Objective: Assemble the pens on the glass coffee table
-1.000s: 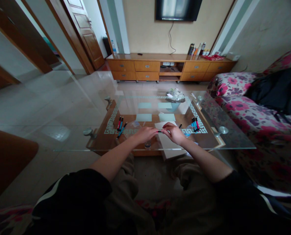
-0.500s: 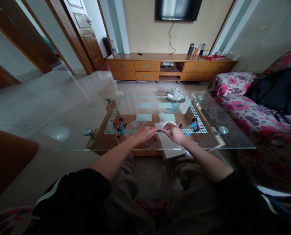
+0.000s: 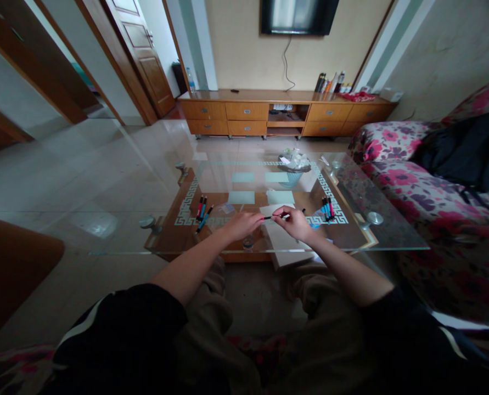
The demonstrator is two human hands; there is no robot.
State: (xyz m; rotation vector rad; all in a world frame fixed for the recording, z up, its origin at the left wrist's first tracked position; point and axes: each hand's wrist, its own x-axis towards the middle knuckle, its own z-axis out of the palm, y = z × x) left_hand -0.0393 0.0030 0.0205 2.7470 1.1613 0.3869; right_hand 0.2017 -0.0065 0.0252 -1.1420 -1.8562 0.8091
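Note:
Above the near part of the glass table point(image 3: 116, 249), my left hand point(image 3: 245, 225) pinches one end of a slim dark pen point(image 3: 268, 218). The fingers of my right hand point(image 3: 293, 224) close on its other end, so only a short black stretch shows between the hands. To the left lie several pens point(image 3: 202, 208) in red, blue and black, one blue pen point(image 3: 204, 219) slanting apart from them. Another group of red and blue pens point(image 3: 329, 209) lies right of my right hand. A small dark piece point(image 3: 303, 212) is just beyond that hand.
Under the glass are a white box point(image 3: 287, 241) and a small round object point(image 3: 248, 243). A filled waste basket point(image 3: 294, 174) shows past the table's far side. A flowered sofa point(image 3: 396, 181) stands to the right, a low wooden cabinet point(image 3: 247, 119) along the wall.
My right fingertips have shifted very slightly on the pen, and the pen's visible part is tilted a little more. The other pens lie as before.

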